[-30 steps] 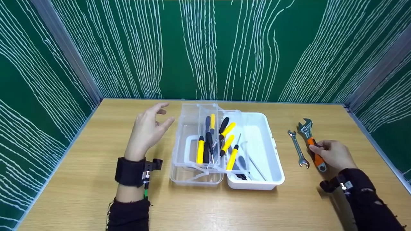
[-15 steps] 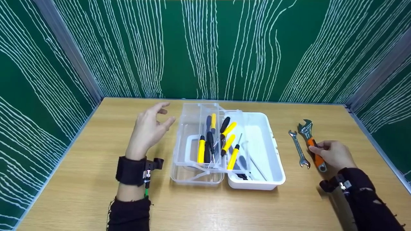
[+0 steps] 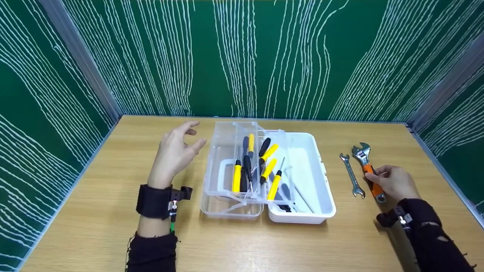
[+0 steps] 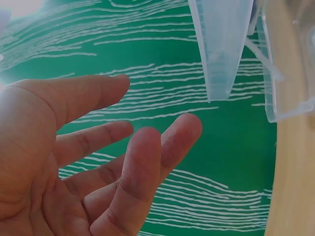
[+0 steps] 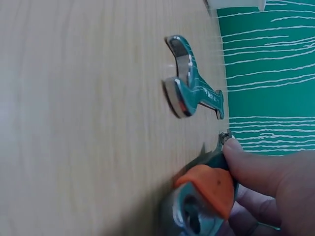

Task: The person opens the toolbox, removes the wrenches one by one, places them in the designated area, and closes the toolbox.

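My right hand [image 3: 395,183] pinches the orange handle of an adjustable wrench [image 3: 374,186] between thumb and fingers. Its metal head points toward the back of the table. In the right wrist view the thumb lies along the handle of the wrench [image 5: 209,187], its hanging-hole end close to the camera. Just left of it a double open-ended wrench [image 3: 352,175] lies on the wood. My left hand [image 3: 176,153] hovers with relaxed, spread fingers beside the clear toolbox lid [image 3: 232,207], holding nothing. In the left wrist view the palm and fingers [image 4: 140,172] show nothing between them.
A white toolbox base [image 3: 310,170] stands mid-table, with clear trays [image 3: 225,147] raised over its left side. Several yellow and black screwdrivers [image 3: 274,185] lie in the trays and base. Green walls with white lines [image 3: 261,56] border the wooden table [image 3: 242,245].
The adjustable wrench has shifted slightly to the right and turned a little in my right hand's grip. The left hand and the toolbox stay where they were.
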The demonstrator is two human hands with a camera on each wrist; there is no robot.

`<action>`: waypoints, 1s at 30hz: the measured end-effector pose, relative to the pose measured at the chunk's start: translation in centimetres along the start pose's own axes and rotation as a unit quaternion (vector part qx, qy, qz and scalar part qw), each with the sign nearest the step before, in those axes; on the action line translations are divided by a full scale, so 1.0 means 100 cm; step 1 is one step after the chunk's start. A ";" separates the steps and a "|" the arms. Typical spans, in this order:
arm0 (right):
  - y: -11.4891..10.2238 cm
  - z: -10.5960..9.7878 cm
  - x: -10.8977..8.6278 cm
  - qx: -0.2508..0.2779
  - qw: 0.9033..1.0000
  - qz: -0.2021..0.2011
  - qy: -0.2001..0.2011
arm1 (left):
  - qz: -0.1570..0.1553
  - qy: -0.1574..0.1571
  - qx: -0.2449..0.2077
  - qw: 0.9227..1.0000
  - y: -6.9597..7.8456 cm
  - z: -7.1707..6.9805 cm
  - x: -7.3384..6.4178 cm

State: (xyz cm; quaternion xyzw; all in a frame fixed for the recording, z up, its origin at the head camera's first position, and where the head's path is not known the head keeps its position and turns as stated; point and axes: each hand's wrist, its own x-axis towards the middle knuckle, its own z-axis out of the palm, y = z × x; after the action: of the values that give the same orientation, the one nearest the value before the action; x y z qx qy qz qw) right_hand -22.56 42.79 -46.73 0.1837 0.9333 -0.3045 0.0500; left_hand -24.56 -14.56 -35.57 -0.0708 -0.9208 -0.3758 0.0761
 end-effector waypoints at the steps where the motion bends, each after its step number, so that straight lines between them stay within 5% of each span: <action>1: 0.000 0.000 0.000 0.003 1.000 0.005 -0.001 | 0.000 0.000 -0.001 1.000 0.000 0.000 0.000; 16: -0.002 0.006 0.000 0.008 0.999 0.034 0.027 | 0.001 -0.006 -0.005 1.000 0.001 0.002 0.001; 24: -0.001 0.005 -0.001 0.006 0.999 0.018 0.034 | 0.001 -0.005 -0.001 1.000 0.001 0.004 0.002; 30: -0.014 0.010 -0.006 0.004 0.997 -0.014 0.076 | -0.006 -0.020 0.005 1.000 -0.002 0.005 0.001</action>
State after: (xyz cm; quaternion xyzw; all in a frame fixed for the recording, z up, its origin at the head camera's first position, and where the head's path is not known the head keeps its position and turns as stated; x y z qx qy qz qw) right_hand -22.54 40.98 -46.60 0.1933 0.9356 -0.2942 -0.0260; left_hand -24.78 -14.32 -36.06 -0.0724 -0.9243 -0.3704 0.0562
